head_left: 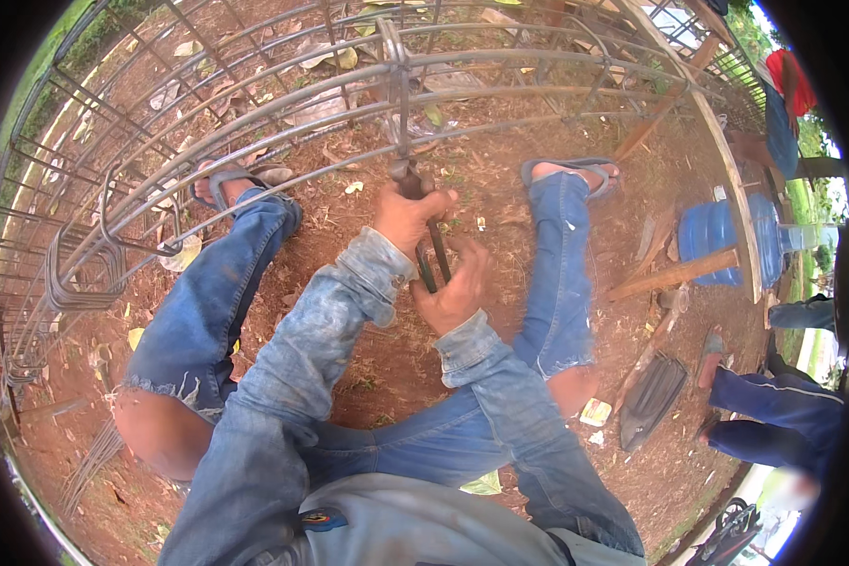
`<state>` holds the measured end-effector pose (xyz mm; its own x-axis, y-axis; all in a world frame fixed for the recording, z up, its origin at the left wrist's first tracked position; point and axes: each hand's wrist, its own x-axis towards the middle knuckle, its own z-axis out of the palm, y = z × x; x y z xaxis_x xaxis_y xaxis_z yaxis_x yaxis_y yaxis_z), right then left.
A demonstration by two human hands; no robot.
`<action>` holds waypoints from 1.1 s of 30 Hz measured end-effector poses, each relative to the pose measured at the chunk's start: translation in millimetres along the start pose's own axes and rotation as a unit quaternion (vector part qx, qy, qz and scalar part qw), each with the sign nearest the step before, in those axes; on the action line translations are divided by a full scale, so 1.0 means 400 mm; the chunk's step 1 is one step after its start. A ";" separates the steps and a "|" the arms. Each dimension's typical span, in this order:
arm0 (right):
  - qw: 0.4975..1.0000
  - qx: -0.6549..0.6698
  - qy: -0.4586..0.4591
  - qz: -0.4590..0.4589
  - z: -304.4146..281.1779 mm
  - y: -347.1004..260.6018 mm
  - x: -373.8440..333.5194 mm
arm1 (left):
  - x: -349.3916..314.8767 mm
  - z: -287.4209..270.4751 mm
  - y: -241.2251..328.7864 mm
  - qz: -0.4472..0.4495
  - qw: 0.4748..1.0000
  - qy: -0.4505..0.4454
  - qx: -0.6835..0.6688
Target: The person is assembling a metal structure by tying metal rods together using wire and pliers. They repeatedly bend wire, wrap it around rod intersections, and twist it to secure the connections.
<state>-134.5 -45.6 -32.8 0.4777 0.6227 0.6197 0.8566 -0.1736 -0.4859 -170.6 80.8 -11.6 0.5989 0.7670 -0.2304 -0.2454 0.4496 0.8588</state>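
Between my bent knees I hold a pair of dark metal pincers (pixel 437 255), jaws pointing away from me. My left hand (pixel 410 219) is wrapped around them just below the head, thumb across to the right. Lower down, my right hand (pixel 459 285) closes on the handle ends. The pincers' head is right at a steel rebar cage (pixel 401 111), where a stirrup crosses the long bars. Whether the jaws grip a tie wire there is too small to tell.
Left of my leg, several loose bent stirrups (pixel 83 304) hang on the cage, and thin wires (pixel 89 464) lie on the soil. To the right are wooden boards (pixel 674 274), a blue water jug (pixel 709 241), a dark flat object (pixel 653 401) and other people (pixel 783 415).
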 end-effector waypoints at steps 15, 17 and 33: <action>0.954 0.117 -0.161 0.222 0.011 0.056 -0.071 | -0.058 0.037 0.000 -0.033 0.999 0.025 -0.033; 0.949 0.103 -0.181 0.238 0.010 0.050 -0.073 | -0.058 0.015 -0.050 -0.052 0.998 -0.006 -0.034; 0.696 0.507 -0.417 0.290 0.002 0.086 -0.061 | -0.049 -0.050 -0.065 -0.070 0.979 -0.173 -0.082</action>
<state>-116.8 -66.2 -65.0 0.0441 0.9719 -0.2311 -0.2128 -0.2169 -0.9527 -191.3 63.1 -38.6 0.8503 0.5052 -0.1475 -0.2447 0.6277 0.7390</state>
